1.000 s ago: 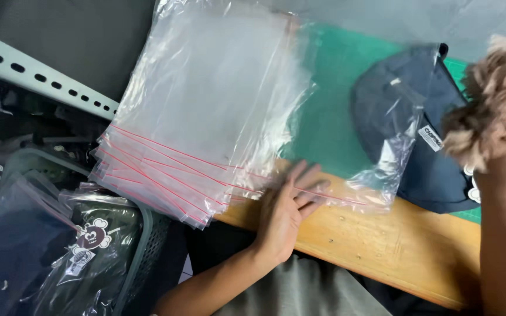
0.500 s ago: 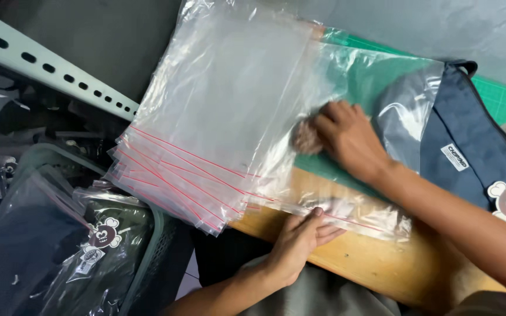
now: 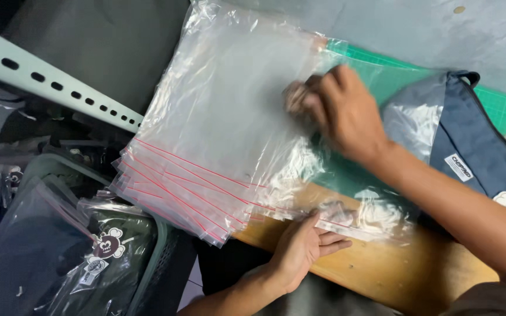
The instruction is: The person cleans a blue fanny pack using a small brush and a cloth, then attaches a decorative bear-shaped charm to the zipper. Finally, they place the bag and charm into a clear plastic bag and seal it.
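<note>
My left hand pinches the red-striped mouth of a clear plastic zip bag at the wooden table's front edge. My right hand reaches across that bag, closed on a small fluffy brown thing that is blurred; whether it is inside the plastic I cannot tell. A navy fabric item with a white label and a bear patch lies to the right, partly under the clear plastic. A fanned stack of empty zip bags lies just left of both hands.
A green cutting mat covers the table's far right. Left of the table stands a basket of bagged dark garments with bear patches. A pale perforated metal bar runs diagonally above it. A grey cloth lies behind.
My right hand brought the fluffy thing in from the far right and moved it leftward over the bag. My left hand slid right along the bag's mouth. The view has shifted right.
</note>
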